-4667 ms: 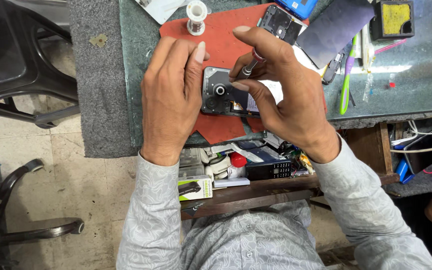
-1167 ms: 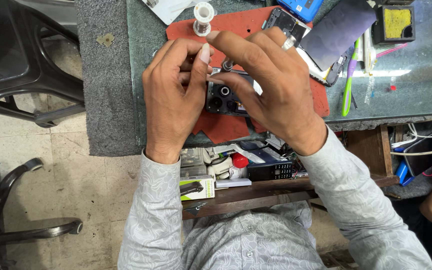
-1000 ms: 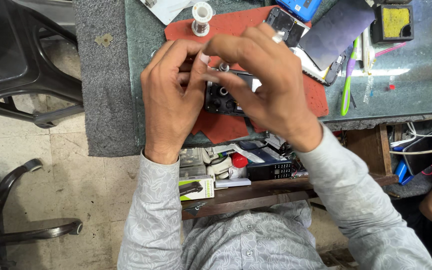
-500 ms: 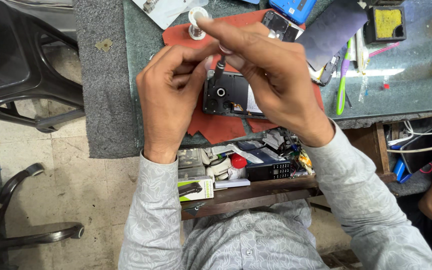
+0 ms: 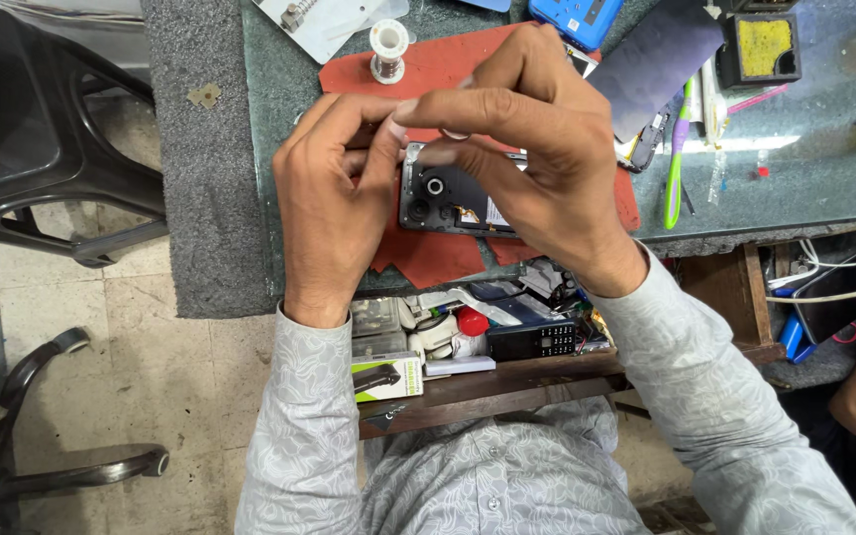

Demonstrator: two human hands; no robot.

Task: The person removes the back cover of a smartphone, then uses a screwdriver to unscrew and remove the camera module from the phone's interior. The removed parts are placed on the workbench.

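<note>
Right now my left hand (image 5: 334,203) and right hand (image 5: 537,149) meet fingertip to fingertip over the opened dark smartphone with bare camera rings (image 5: 453,198), pinching something too small to make out; each grip is narrow. That phone lies flat on the red rubber mat (image 5: 428,258) on the green counter (image 5: 804,168). I judge it light, stiff and fragile inside, best held by its edges. A solder spool (image 5: 388,50) stands beyond.
</note>
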